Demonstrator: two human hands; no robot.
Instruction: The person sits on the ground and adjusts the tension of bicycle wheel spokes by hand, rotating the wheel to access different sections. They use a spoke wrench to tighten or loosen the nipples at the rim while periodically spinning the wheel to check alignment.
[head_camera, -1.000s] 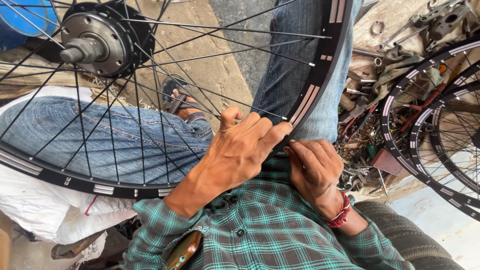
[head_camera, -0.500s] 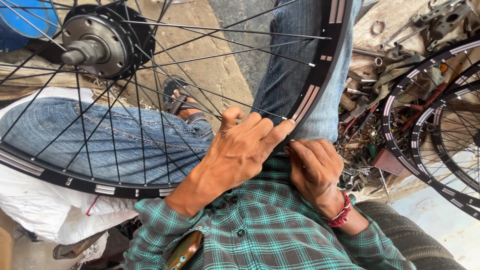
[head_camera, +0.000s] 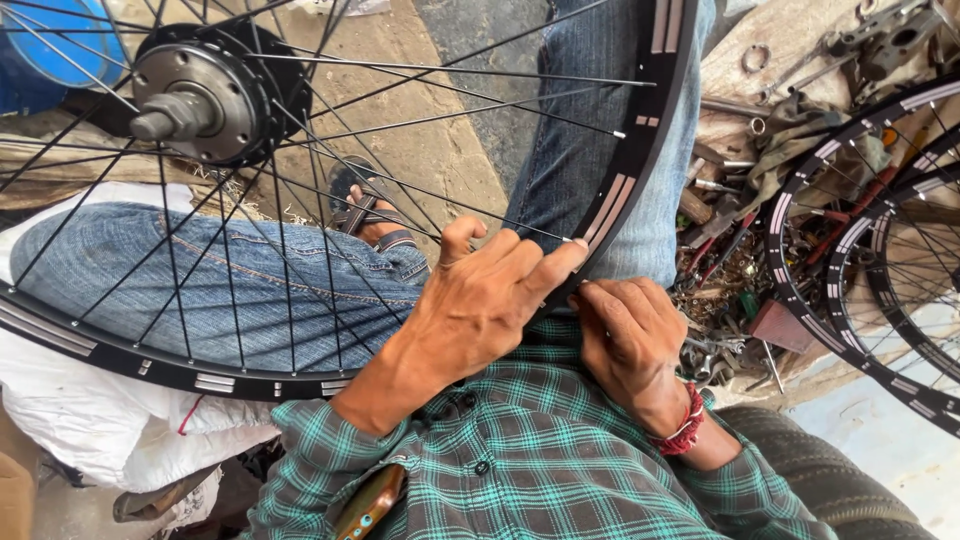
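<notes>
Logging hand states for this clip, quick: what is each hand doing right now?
Left hand: fingers curled over the black wheel rim, gripping it.
Right hand: closed against the rim's outer edge; what it pinches cannot be told.

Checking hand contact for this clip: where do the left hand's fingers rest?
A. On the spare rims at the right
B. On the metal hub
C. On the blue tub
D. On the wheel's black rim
D: the left hand lays its fingers over the black rim, far from the hub.
</notes>
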